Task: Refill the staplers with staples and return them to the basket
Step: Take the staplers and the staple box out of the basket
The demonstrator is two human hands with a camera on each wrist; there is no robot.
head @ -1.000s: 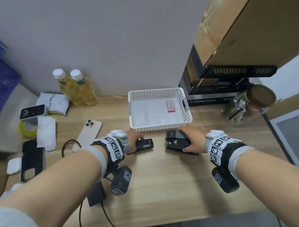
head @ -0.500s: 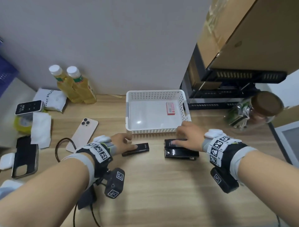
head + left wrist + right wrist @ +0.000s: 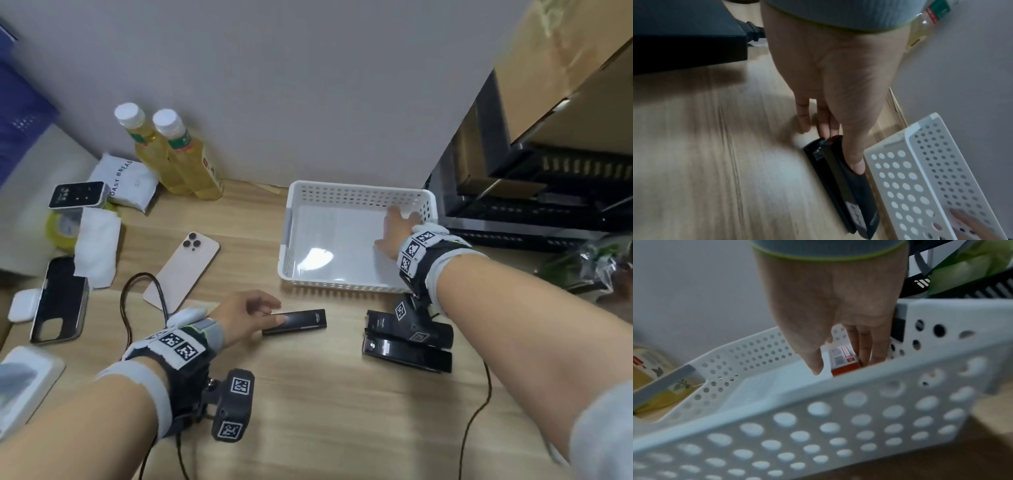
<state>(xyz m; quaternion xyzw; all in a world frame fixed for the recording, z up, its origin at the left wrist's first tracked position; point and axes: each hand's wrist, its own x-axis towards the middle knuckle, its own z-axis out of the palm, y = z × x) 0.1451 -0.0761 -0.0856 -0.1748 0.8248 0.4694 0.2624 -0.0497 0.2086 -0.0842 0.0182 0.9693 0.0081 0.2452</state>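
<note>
Pale wooden bench [image 3: 342, 411] against a grey wall [image 3: 308, 85]. Toward the back edge, right of centre: white perforated basket [image 3: 356, 192]. Inside it, near its right wall: a small red-and-white staple box [image 3: 842, 360], hidden in the head view behind the right hand [image 3: 394, 233]. Reaches over the basket's front rim, straight fingers [image 3: 865, 345] against the box's right side, thumb down just left of the box with a sliver of basket floor showing between; not clamped on it.

In front of the basket, on the bare wood: left stapler [image 3: 298, 320], black, lying flat and closed, lengthwise along the basket's front wall and just clear of it. Left hand [image 3: 246, 311] laid on its rear end, fingers stretched out, thumb along the top, other fingertips at the end; resting on it, not curled round it. To the right, well apart from that one: two more black staplers, rear stapler [image 3: 380, 323] and front stapler [image 3: 407, 353], side by side and touching, partly hidden under the right wrist's camera.

Outward, on the left half of the bench: gold phone [image 3: 183, 270] face down, black cable [image 3: 137, 291], black phone case [image 3: 60, 301], white tissue [image 3: 97, 246], bread packet [image 3: 130, 181], two yellow bottles [image 3: 171, 154] at the wall. At the right edge: black rack [image 3: 531, 212] under a cardboard box [image 3: 565, 68].
</note>
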